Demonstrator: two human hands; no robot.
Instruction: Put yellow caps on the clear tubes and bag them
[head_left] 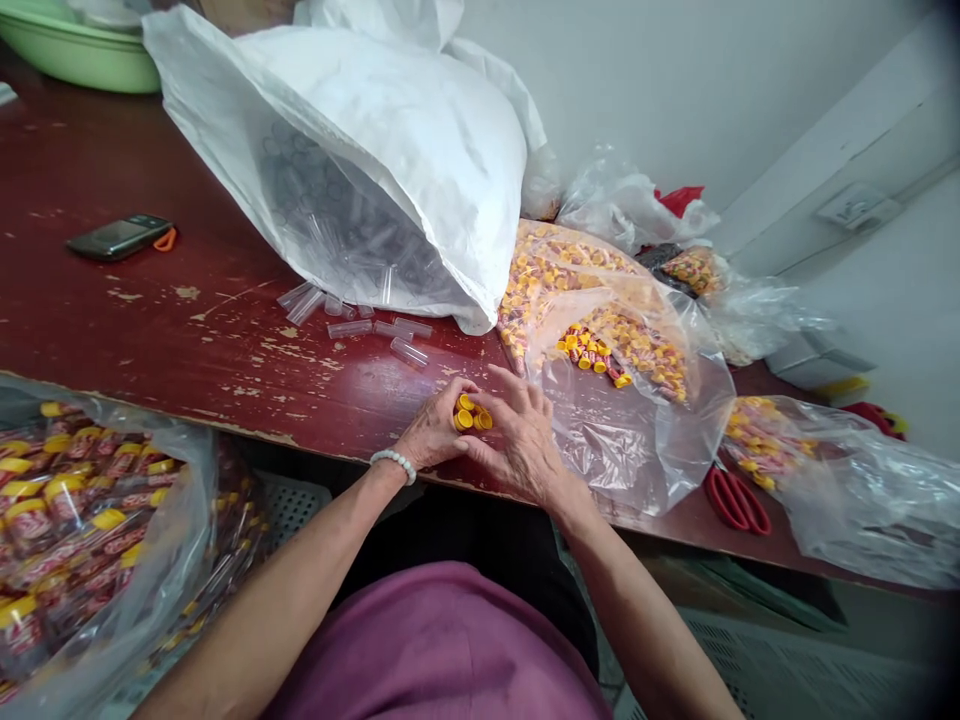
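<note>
Several small yellow caps (472,412) are bunched between my two hands above the front edge of the red table. My left hand (439,428), with a beaded bracelet at the wrist, curls its fingers round them from the left. My right hand (521,435) touches the bunch from the right, its thumb below and its fingers spread over the top. Just behind lie loose clear tubes (409,352), near the mouth of a large white sack (390,110) full of such tubes. Right of my hands is a clear bag (622,440) with many yellow-capped pieces.
The worn red table (217,350) bears a dark handheld device (120,238), a green basin (82,55) and red-handled scissors (737,500). Another plastic bag (862,490) lies far right. Low at the left stands a bag of filled, yellow-capped tubes (82,510).
</note>
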